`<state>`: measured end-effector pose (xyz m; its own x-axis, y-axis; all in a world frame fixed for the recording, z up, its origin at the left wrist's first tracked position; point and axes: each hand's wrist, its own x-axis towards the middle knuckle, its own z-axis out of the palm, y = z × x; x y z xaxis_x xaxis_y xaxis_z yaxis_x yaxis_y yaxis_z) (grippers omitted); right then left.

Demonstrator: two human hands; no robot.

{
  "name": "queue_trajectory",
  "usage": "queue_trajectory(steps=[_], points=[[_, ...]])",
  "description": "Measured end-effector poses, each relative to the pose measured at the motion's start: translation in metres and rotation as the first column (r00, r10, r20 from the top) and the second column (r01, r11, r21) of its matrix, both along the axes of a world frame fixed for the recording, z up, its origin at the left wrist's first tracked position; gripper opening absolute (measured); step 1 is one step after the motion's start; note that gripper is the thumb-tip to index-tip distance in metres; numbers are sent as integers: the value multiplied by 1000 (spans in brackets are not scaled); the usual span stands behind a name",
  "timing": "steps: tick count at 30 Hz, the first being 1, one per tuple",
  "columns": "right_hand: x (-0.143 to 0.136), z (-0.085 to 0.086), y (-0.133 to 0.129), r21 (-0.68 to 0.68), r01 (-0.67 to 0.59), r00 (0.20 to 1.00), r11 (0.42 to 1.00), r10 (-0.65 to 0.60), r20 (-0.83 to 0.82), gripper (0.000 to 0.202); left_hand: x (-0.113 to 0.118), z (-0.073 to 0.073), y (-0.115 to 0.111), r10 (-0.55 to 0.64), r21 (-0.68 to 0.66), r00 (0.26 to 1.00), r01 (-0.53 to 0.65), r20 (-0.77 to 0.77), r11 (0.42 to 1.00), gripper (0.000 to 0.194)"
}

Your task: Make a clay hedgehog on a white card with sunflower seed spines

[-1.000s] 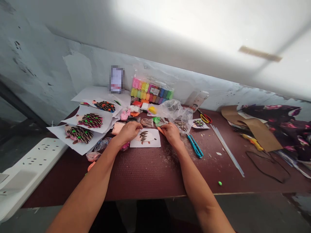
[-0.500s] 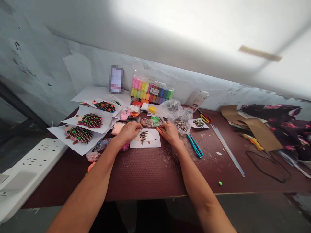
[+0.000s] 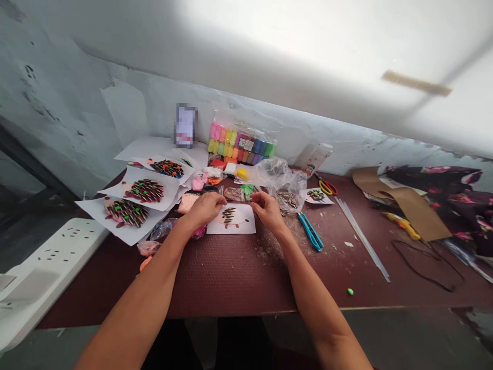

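A white card (image 3: 215, 229) lies on the table in front of me. On it is a flat pale hedgehog shape (image 3: 239, 216) with several dark striped seeds (image 3: 229, 214) stuck on its back. My left hand (image 3: 208, 208) is at the card's upper left corner, fingers curled together; whatever may be in them is hidden. Over the upper right corner, my right hand (image 3: 268, 209) has thumb and fingertips brought together, too small to see what is between them. Beyond that hand is a clear plastic bag (image 3: 295, 185) with loose striped seeds (image 3: 287, 199) by it.
Finished hedgehog cards (image 3: 144, 191) are stacked at left, near a white power strip (image 3: 54, 262). Packed coloured clay (image 3: 242, 144) leans at the back. At right lie a teal cutter (image 3: 310, 232), scissors (image 3: 327, 187), glue sticks (image 3: 362, 239) and a yellow glue gun (image 3: 404, 226).
The orange bit seen at my right fingertips no longer shows, and that hand has turned slightly. My left hand and the card stay nearly in place.
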<state>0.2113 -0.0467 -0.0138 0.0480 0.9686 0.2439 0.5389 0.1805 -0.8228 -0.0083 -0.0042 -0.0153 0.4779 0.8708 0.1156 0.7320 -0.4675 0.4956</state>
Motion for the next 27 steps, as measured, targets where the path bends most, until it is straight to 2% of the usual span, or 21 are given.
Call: queue_trajectory(steps=[2,4,11,16,20,24,27], points=[[-2,-2,0,-25,-29,998,999,28,-50,15,0,1,-1,1,0,1000,-1,-4,1000,30],[-4,0,-3,-25,-58,998,998,57,-31,11,1,2,-1,-2,-1,1000,2,-5,1000,30],[-17,11,-13,22,-73,974,997,66,217,19,0,1,0,-1,-3,1000,1,2,1000,31],[-18,4,-11,10,-76,959,997,71,273,23,0,-1,0,-7,3,1000,7,24,1000,30],[-18,0,-12,12,-25,951,1000,20,310,15,0,0,0,-4,-3,1000,4,31,1000,30],[-19,-1,-12,79,-82,941,994,51,334,10,0,0,0,-3,0,1000,3,25,1000,30],[-21,-3,-12,68,-74,948,995,49,314,11,0,-1,0,-5,6,999,5,37,1000,30]])
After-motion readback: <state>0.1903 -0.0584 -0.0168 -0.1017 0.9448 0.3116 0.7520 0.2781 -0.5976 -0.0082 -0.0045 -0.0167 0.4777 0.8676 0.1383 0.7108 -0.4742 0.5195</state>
